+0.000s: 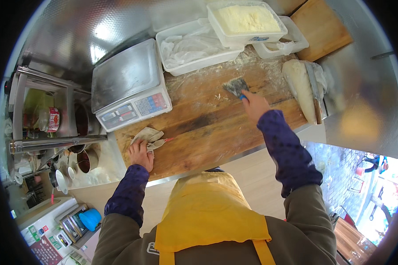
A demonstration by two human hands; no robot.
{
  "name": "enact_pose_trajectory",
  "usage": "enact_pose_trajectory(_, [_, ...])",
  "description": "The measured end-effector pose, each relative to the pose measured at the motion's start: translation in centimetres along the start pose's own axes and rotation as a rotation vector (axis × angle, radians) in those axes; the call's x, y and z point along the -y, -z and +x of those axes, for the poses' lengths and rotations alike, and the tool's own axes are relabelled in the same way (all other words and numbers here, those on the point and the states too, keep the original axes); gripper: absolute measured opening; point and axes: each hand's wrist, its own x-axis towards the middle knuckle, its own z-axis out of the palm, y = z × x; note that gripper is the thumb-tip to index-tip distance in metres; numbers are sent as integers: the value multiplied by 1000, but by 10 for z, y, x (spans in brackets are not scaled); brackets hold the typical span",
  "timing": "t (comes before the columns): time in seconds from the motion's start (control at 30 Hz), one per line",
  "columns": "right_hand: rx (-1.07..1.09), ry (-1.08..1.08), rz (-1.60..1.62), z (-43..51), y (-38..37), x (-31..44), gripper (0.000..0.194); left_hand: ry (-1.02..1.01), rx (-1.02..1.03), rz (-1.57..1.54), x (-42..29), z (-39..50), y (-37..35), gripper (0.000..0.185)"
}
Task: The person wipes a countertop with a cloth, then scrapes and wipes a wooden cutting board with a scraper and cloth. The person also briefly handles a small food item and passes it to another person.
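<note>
My right hand (254,106) grips the blue handle of a flat bristle brush (236,87), its dark bristles dusted with pale flour. The brush rests against the floured wooden work board (199,142), and small pale scraps lie beside it. On the board's left part, my left hand (141,153) presses on a crumpled, greyish cloth (150,135); its fingers are curled over the cloth's near side. A small red strip (168,139) shows at the cloth's right edge.
Behind my left hand stands a digital scale (132,82). Plastic tubs line the back: one with thin plastic bags (192,46), another with pale yellow flour-like powder (248,19). At right, a long knife (313,86) lies on plastic-covered dough (297,82). A metal rack (58,141) borders the left.
</note>
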Motion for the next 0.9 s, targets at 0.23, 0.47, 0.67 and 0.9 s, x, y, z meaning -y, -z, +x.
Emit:
enact_pose_trajectory(0.23, [96,-95,-16,-134,35,21,40,-48,-43,-74,8,-2,-3,53])
enact_pose_trajectory(0.47, [167,-269,105,-198,-8,50,43,-39,-21,-49,8,1,-1,52])
enact_pose_trajectory(0.67, [8,-103,62,-43,-46,58,40,-41,-26,-46,6,-1,-1,51])
enact_pose_trajectory(0.9, [-34,-9,54,-147,-17,83,42,-65,-39,-67,11,-2,-2,51])
